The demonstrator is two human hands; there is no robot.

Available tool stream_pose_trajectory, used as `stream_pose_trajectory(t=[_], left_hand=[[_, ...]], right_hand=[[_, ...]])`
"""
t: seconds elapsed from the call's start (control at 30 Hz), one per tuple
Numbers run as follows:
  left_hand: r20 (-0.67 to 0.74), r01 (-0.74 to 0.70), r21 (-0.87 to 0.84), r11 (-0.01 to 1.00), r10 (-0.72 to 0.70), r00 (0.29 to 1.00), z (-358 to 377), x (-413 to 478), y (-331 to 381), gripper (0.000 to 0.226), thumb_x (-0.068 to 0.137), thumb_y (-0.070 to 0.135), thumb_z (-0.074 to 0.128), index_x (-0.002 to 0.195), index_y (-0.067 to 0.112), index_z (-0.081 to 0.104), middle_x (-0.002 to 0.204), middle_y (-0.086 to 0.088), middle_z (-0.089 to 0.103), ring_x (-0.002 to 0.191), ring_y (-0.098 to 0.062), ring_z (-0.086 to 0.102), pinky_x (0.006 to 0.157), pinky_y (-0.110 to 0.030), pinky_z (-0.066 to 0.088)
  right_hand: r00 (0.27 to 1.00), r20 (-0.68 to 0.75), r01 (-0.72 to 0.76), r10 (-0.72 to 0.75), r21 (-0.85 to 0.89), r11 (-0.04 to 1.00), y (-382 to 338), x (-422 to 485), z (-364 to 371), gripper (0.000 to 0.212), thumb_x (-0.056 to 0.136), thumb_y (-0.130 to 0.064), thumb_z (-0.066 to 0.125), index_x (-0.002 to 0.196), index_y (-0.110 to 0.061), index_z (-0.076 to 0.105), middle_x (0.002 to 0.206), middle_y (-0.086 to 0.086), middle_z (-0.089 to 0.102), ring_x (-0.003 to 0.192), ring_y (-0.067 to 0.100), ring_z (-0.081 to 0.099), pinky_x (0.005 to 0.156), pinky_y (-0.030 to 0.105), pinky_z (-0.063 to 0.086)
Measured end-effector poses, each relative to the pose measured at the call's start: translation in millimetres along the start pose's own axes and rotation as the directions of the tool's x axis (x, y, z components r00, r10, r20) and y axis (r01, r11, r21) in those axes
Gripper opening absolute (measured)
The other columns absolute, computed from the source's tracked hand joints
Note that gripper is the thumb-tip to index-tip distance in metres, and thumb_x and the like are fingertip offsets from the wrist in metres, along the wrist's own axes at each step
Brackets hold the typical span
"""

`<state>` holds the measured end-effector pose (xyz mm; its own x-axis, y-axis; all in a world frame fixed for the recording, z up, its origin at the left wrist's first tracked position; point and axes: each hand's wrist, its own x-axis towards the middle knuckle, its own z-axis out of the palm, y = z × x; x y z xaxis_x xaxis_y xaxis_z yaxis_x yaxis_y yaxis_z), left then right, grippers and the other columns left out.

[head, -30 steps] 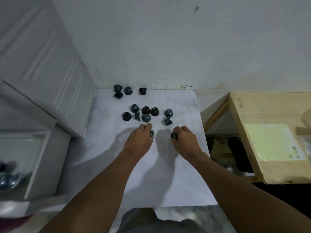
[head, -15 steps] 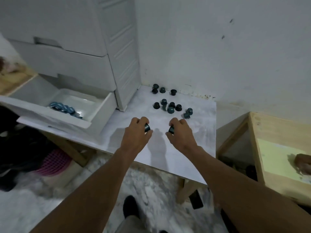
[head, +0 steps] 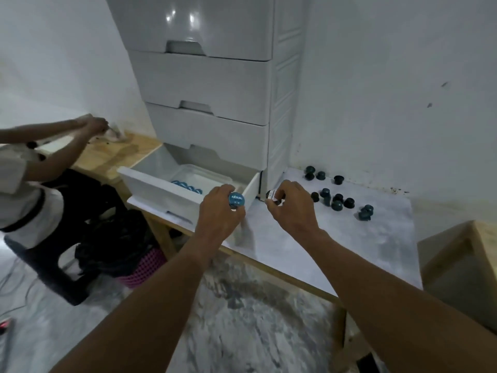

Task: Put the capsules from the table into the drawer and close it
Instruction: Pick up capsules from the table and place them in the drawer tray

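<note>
My left hand (head: 219, 214) holds a blue capsule (head: 236, 199) by the right front corner of the open white drawer (head: 161, 189). My right hand (head: 291, 208) grips a dark capsule (head: 272, 195) just right of that corner, above the table's left end. Several blue capsules (head: 188, 187) lie inside the drawer. More dark capsules (head: 337, 201) sit scattered on the pale table (head: 336, 251), with three (head: 320, 175) near the wall.
The drawer is the lowest of a tall white drawer cabinet (head: 212, 84) standing on the table's left end. Another person (head: 32, 168) sits at the left at a wooden bench (head: 115, 154). A wooden table (head: 462, 259) stands at the right.
Both hands lifted a capsule each off the table and carried them left toward the open drawer. My view swung left, bringing the cabinet and drawer into sight.
</note>
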<state>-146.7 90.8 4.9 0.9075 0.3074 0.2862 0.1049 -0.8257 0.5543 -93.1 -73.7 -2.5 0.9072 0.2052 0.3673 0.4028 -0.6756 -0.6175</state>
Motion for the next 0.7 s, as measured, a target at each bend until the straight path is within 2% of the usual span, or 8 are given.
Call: stream_pose_trajectory(t=[0.1, 0.23, 0.33, 0.43, 0.7], left_hand=[[-0.011, -0.026, 0.0, 1.0, 0.026, 1.0, -24.0, 8.5, -35.4, 0.045, 0.077, 0.023, 0.07, 0.119, 0.01, 0.059, 0.114, -0.008, 0.063, 0.104, -0.023, 0.057, 0.089, -0.03, 0.041], [-0.013, -0.06, -0.036, 0.998, 0.059, 0.998, -50.5, 20.4, -75.8, 0.045, 0.076, 0.023, 0.072, 0.118, 0.01, 0.061, 0.112, -0.008, 0.064, 0.099, -0.021, 0.059, 0.088, -0.029, 0.044], [-0.017, -0.088, -0.047, 0.995, 0.088, 0.996, -65.5, 30.7, -100.6, 0.046, 0.077, 0.024, 0.073, 0.118, 0.009, 0.061, 0.113, -0.008, 0.065, 0.1, -0.02, 0.059, 0.088, -0.029, 0.045], [0.005, -0.076, -0.049, 0.996, 0.077, 0.997, -72.1, 46.4, -122.3, 0.046, 0.079, 0.025, 0.073, 0.12, 0.01, 0.06, 0.117, -0.007, 0.064, 0.103, -0.02, 0.059, 0.092, -0.029, 0.045], [0.077, -0.033, -0.043, 0.999, 0.036, 0.996, -61.8, 115.9, -152.4, 0.04, 0.081, 0.023, 0.071, 0.118, 0.01, 0.061, 0.116, -0.008, 0.064, 0.103, -0.02, 0.059, 0.094, -0.029, 0.044]], right_hand=[[0.999, -0.02, 0.035, -0.034, 0.045, 0.998, -33.4, 0.1, 27.0, 0.023, 0.077, -0.018, 0.072, 0.091, -0.01, 0.056, 0.088, 0.005, 0.056, 0.075, 0.017, 0.05, 0.067, 0.024, 0.035], [0.998, -0.045, 0.038, -0.037, 0.021, 0.999, -66.3, 5.2, 61.4, 0.039, 0.078, -0.016, 0.071, 0.113, -0.007, 0.058, 0.106, 0.011, 0.058, 0.093, 0.023, 0.056, 0.076, 0.022, 0.035], [0.998, -0.049, 0.04, -0.04, -0.006, 0.999, -84.9, 11.3, 84.0, 0.038, 0.077, -0.013, 0.07, 0.112, -0.003, 0.061, 0.107, 0.013, 0.06, 0.099, 0.027, 0.056, 0.078, 0.019, 0.034], [0.999, -0.026, 0.026, -0.026, -0.013, 1.0, -95.4, 22.0, 102.1, 0.04, 0.077, -0.014, 0.07, 0.115, -0.003, 0.06, 0.11, 0.011, 0.059, 0.101, 0.024, 0.056, 0.08, 0.018, 0.033], [0.999, 0.044, 0.013, -0.013, -0.008, 1.0, -91.1, 86.9, 145.6, 0.034, 0.073, -0.006, 0.068, 0.106, -0.005, 0.062, 0.106, 0.011, 0.058, 0.095, 0.021, 0.054, 0.073, 0.013, 0.029]])
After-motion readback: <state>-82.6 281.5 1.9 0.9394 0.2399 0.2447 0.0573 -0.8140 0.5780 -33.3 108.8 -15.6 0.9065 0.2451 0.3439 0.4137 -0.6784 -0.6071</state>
